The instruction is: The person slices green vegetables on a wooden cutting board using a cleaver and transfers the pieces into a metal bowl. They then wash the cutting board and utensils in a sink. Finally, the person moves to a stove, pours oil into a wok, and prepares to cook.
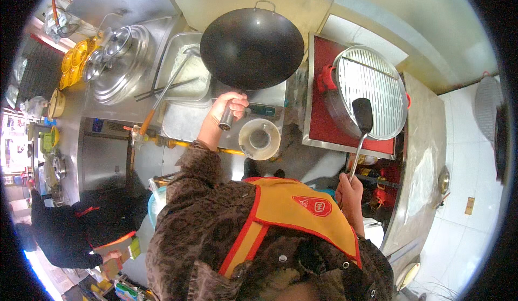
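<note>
My left hand (231,108) grips the metal tube handle of a large black wok (251,46), which has a loop handle on its far rim. The wok's round face fills the upper middle of the view, and no food shows in it. Below my fist stands a round pale container (259,139), open at the top. My right hand (350,189) holds the metal shaft of a wok spatula (361,114), its black blade pointing away from me. From this view the blade overlaps a big pot (372,90) with red handles and a slotted metal rack on top; I cannot tell whether they touch.
A rectangular metal tray (188,66) with a ladle lies left of the wok. Farther left are stacked steel lids (121,66) and yellow dishes (75,60). A red-topped stand (348,135) carries the pot. Another person (73,236) in dark clothes is at lower left.
</note>
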